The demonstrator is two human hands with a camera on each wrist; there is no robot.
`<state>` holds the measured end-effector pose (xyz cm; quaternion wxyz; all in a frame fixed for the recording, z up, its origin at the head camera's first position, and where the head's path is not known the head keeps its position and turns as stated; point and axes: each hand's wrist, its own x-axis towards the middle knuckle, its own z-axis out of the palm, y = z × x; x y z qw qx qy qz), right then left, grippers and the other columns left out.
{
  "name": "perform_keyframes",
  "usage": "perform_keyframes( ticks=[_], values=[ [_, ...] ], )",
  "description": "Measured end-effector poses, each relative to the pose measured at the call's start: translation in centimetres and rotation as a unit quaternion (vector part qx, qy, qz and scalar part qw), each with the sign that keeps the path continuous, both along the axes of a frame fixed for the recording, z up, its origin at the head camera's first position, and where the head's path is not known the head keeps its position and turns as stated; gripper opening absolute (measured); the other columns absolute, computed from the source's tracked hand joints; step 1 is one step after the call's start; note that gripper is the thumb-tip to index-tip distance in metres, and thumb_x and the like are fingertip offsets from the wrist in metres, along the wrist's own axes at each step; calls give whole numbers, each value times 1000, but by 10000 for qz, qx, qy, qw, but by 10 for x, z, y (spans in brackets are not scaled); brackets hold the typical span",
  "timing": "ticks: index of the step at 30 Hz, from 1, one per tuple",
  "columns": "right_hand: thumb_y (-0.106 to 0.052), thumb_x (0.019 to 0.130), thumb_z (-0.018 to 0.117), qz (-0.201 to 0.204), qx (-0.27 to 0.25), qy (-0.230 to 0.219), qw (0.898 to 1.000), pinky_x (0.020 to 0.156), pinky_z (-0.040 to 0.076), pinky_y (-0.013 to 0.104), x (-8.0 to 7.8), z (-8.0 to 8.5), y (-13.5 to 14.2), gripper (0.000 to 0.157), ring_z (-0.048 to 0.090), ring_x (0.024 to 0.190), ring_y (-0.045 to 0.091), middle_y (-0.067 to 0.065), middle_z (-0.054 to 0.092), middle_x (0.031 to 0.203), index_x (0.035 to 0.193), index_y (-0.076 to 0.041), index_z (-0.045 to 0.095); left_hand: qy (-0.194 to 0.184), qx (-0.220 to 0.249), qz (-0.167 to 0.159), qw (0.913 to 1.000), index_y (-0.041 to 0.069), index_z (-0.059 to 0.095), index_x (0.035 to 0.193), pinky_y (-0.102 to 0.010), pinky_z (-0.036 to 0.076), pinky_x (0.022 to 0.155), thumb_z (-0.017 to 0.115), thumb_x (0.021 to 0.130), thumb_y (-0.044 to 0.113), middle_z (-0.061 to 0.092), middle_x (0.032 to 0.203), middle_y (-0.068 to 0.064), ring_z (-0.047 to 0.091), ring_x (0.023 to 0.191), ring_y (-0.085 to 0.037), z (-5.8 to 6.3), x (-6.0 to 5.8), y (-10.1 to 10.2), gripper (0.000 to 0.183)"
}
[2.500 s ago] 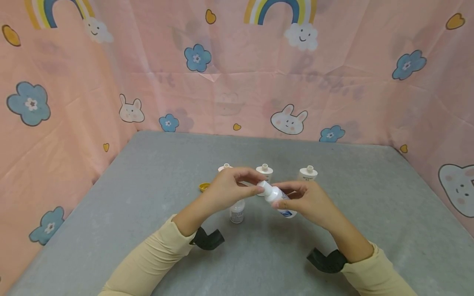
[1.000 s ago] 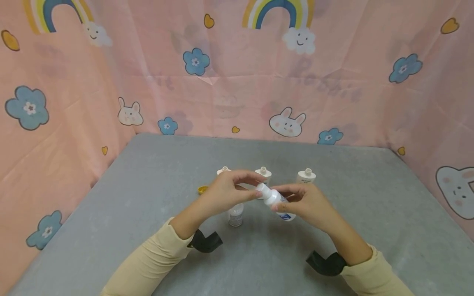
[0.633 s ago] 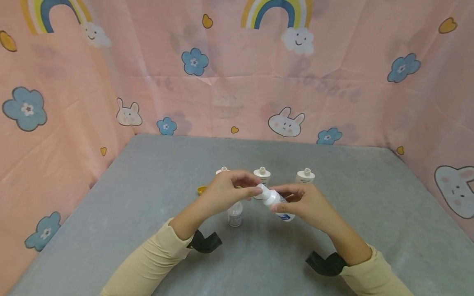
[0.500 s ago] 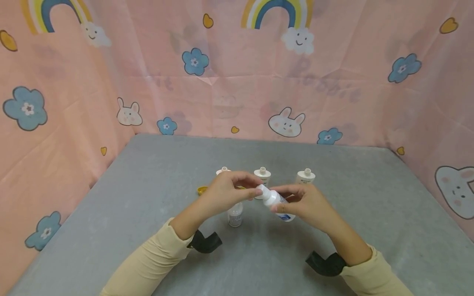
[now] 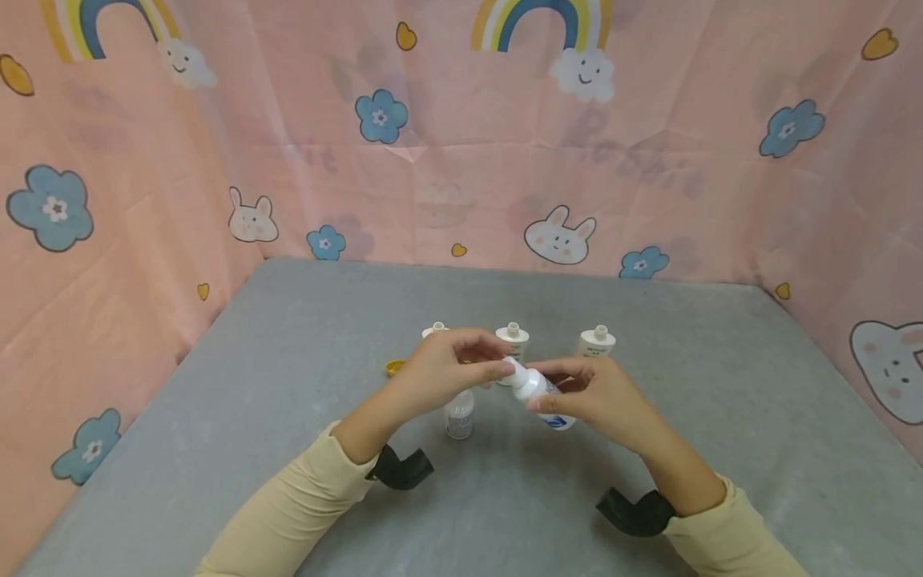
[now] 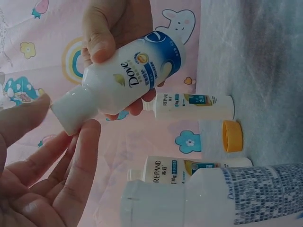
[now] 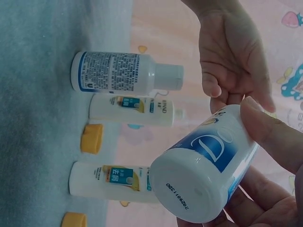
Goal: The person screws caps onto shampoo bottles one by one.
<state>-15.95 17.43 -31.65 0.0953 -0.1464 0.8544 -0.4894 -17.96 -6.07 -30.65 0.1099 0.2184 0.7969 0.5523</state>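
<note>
My right hand (image 5: pixel 594 397) grips a small white Dove bottle (image 5: pixel 532 386) by its body, above the table. The bottle tilts with its cap up toward the left, its base facing the right wrist camera. At the white cap (image 6: pixel 75 109), the thumb and fingers of my left hand (image 5: pixel 447 369) pinch from opposite sides. A second white Dove bottle (image 7: pixel 116 73), capped, stands on the table below my left hand; that hand hides its top in the head view.
Behind stand three uncapped REPAND bottles: left (image 5: pixel 436 328), partly hidden, middle (image 5: pixel 512 335) and right (image 5: pixel 597 343). Yellow caps lie on the grey table (image 5: pixel 324 336), one at the left (image 5: pixel 393 368), another visible in the left wrist view (image 6: pixel 232 136). A pink curtain (image 5: pixel 461 160) encloses the table.
My left thumb and fingers have shifted slightly around the cap. The bottle stays in my right hand at nearly the same spot and tilt. The standing bottles have not moved.
</note>
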Motion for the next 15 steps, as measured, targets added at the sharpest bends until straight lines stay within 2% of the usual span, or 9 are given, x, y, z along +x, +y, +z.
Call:
perform_keyframes(
  ticks=[3,10,15],
  values=[
    [-27,83,82,1,-1,12,10000,73,58,36,0,1,0,47,67,86,21,15,70,109,123,-4,70,-3,99,-47,9999,9,73,111,-38,61,79,74,90,19,73,106,-7,71,89,-20,0,0,1,23],
    [-27,83,82,8,62,72,10000,72,57,32,1,2,-2,47,66,86,20,14,70,111,122,-5,70,207,-47,-173,9996,12,74,113,-27,60,78,74,90,16,73,112,-3,68,96,-11,1,2,0,23],
    [-26,83,81,46,-3,92,9999,72,57,33,2,2,-1,47,66,87,19,14,70,112,123,-4,70,167,-32,-174,9997,12,68,126,-28,60,83,74,90,18,69,126,-7,70,103,-17,2,3,-1,37]
  ],
)
